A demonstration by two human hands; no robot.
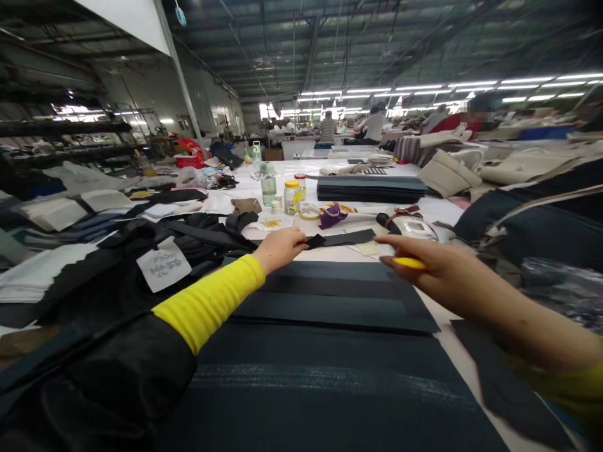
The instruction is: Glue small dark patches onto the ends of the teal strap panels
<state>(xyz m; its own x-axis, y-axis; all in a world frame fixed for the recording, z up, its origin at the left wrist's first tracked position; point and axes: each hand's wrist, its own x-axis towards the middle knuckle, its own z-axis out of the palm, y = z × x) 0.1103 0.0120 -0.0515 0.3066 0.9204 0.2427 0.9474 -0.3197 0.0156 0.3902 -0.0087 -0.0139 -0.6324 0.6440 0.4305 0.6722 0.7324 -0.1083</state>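
My left hand [281, 250], at the end of a yellow sleeve, is closed in a pinch on the left end of a black fabric strip [349, 238]. A small dark folded piece of that strip shows beside my fingertips. My right hand [440, 267] is closed around a yellow object [409, 263]; only a short part shows, so its kind is unclear. The right fingertips are close to the strip's right end. Below both hands lies a dark panel with lighter and darker bands [330, 295], on top of a larger dark fabric sheet [325, 389].
Behind the strip stand a yellow-lidded jar [292, 198], a green bottle [269, 188] and a dark fabric stack [370, 188]. Black fabric with a handwritten paper note [164, 263] piles up on the left. Fabric heaps and a plastic bag [563, 289] lie right. People are farther back.
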